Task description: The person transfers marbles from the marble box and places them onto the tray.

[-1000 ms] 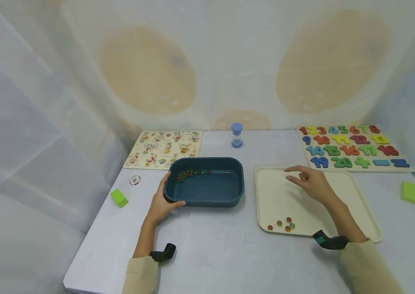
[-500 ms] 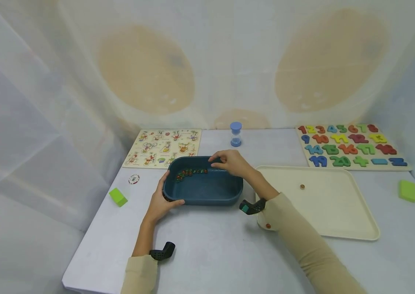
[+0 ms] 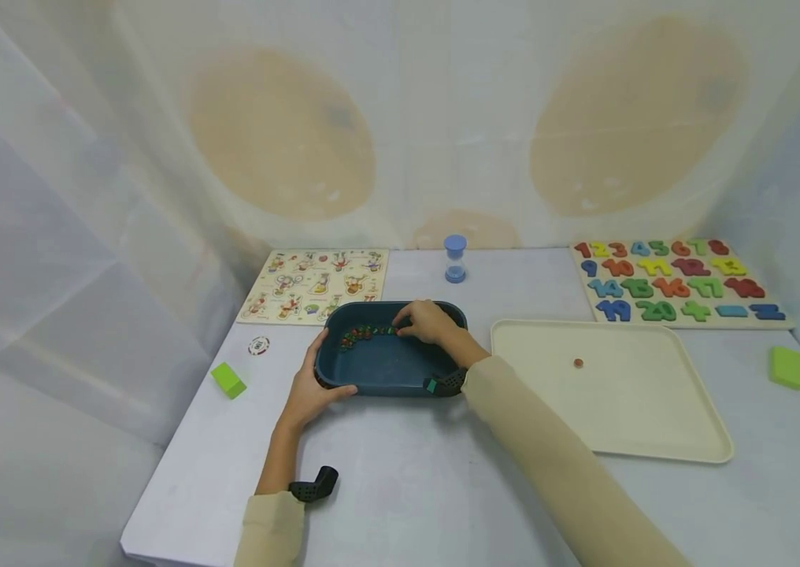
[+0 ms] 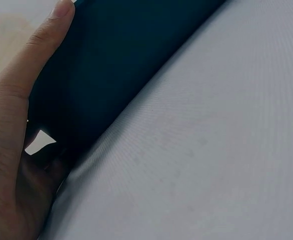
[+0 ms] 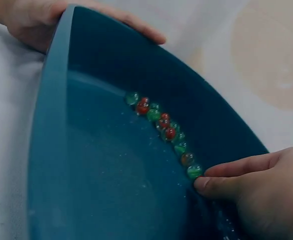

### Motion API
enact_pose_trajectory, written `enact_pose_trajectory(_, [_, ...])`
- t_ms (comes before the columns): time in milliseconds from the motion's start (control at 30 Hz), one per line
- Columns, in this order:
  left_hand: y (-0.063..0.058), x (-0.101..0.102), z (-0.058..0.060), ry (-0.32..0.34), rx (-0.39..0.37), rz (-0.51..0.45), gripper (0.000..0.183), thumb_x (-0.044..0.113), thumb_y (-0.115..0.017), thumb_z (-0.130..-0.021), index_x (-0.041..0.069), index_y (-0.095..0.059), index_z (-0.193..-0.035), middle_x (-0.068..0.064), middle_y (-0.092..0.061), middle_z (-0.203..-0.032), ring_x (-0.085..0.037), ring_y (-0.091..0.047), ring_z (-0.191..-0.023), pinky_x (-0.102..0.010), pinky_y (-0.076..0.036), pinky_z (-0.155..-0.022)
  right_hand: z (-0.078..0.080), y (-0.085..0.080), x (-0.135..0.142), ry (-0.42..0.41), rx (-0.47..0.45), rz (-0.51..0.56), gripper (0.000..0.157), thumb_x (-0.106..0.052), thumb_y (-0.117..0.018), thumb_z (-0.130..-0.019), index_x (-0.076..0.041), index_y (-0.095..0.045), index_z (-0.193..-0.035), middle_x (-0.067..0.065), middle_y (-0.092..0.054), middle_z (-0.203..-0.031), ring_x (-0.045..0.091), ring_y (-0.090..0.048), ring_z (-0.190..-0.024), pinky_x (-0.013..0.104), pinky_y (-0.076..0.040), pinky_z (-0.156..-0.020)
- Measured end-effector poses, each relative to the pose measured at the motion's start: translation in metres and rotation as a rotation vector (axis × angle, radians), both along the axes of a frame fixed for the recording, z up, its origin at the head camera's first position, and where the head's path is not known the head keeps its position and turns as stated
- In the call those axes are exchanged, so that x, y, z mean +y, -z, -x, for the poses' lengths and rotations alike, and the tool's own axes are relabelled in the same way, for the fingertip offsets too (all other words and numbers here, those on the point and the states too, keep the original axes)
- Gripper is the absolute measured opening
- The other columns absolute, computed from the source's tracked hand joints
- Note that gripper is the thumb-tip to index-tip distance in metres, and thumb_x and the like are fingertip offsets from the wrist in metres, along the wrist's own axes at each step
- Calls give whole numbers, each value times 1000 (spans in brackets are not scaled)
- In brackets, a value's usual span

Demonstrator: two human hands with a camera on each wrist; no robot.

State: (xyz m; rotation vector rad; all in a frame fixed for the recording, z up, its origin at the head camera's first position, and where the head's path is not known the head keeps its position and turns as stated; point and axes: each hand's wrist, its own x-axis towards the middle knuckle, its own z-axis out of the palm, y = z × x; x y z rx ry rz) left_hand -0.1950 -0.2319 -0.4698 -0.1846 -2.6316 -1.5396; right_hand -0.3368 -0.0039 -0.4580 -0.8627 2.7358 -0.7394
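Note:
A dark blue rectangular tub (image 3: pixel 386 390) stands on the table, with a row of green and red glass marbles (image 5: pixel 165 122) along its far wall. My left hand (image 3: pixel 309 394) grips the tub's left end, thumb against the near wall; in the left wrist view the thumb (image 4: pixel 41 47) lies on that wall. My right hand (image 3: pixel 428 323) is inside the tub at the row's right end. Its thumb and forefinger pinch a marble (image 5: pixel 199 178), of which only a reddish sliver shows. On the cream tray (image 3: pixel 655 425) one brownish marble (image 3: pixel 579 363) lies; my right sleeve covers the tray's near left corner.
Behind the tub lie a picture puzzle board (image 3: pixel 315 287) and, at right, a number puzzle board (image 3: pixel 683 283). A blue sand timer (image 3: pixel 455 258) stands between them. Green blocks (image 3: pixel 228 380) sit at both sides, with a poker chip (image 3: pixel 258 346) at left.
My right hand has travelled left from over the cream tray and down into the tub, to the end of the marble row. My left hand has stayed on the tub.

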Motion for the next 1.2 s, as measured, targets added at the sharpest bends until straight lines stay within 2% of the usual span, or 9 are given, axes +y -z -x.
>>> enact_pose_trajectory(133, [0, 0, 0, 5, 11, -5, 102, 23, -80, -66, 24, -15, -144, -7, -20, -148, -33, -21, -133, -57, -23, -101, -1, -1, 0, 0, 1, -25, 16, -24, -65, -83, -18, -69, -97, -5, -66, -99, 10, -59, -83, 31, -46, -79])
enact_pose_trajectory(200, [1, 0, 0, 8, 13, -8, 102, 23, -80, -66, 23, -15, -144, -7, -20, -148, -33, -21, -133, -57, -23, -101, -3, -4, 3, -10, 23, 10, 16, -25, -64, -83, -18, -69, -96, -4, -67, -91, 8, -56, -73, 27, -45, -69])
enact_pose_trajectory(300, [2, 1, 1, 20, 19, -10, 102, 23, -80, -66, 23, -15, -144, -7, -20, -148, -33, -20, -133, -57, -23, -101, -10, -13, 18, -11, 80, 125, 17, -26, -64, -83, -17, -69, -96, -2, -58, -64, 8, -40, -52, 24, -35, -53])
enact_pose_trajectory(433, [2, 2, 1, 27, 19, -9, 102, 23, -80, -66, 22, -15, -144, -7, -20, -148, -33, -20, -133, -58, -23, -100, -29, -30, 60, 12, 170, 311, 18, -27, -65, -82, -17, -69, -97, -3, -32, -47, 10, -23, -43, 24, -23, -45])
enact_pose_trajectory(600, [0, 2, -1, 10, 4, 3, 102, 24, -80, -66, 24, -15, -144, -6, -20, -148, -33, -21, -133, -58, -23, -101, -58, -37, 135, 114, 259, 395, 22, -32, -65, -81, -19, -69, -98, -5, -29, -47, 9, -24, -43, 25, -23, -41])
enact_pose_trajectory(700, [-1, 1, -2, 3, 2, 7, 102, 23, -80, -66, 25, -15, -144, -8, -20, -148, -34, -21, -133, -57, -23, -101, -72, -29, 179, 205, 261, 361, 24, -35, -64, -82, -20, -68, -99, -4, -30, -49, 8, -26, -44, 25, -24, -40])
enact_pose_trajectory(900, [0, 1, -2, 15, 16, 4, 102, 23, -80, -66, 22, -14, -144, -8, -21, -148, -33, -21, -133, -57, -23, -101, -92, 6, 248, 346, 260, 207, 22, -31, -65, -82, -17, -68, -98, -4, -31, -51, 9, -26, -45, 23, -23, -40])
enact_pose_trajectory(1033, [1, 0, -2, 14, 16, 9, 102, 23, -80, -66, 23, -14, -144, -7, -20, -148, -33, -21, -133, -57, -23, -101, -100, 25, 271, 396, 193, 95, 25, -33, -63, -83, -14, -68, -100, -4, -33, -54, 10, -27, -49, 24, -23, -44])
enact_pose_trajectory(1200, [1, 0, -1, 11, 17, 12, 102, 24, -80, -66, 24, -14, -144, -7, -20, -148, -34, -21, -133, -57, -24, -101, -104, 34, 278, 449, 136, 77, 32, -38, -59, -84, -15, -65, -105, -3, -34, -55, 11, -28, -51, 25, -23, -45])
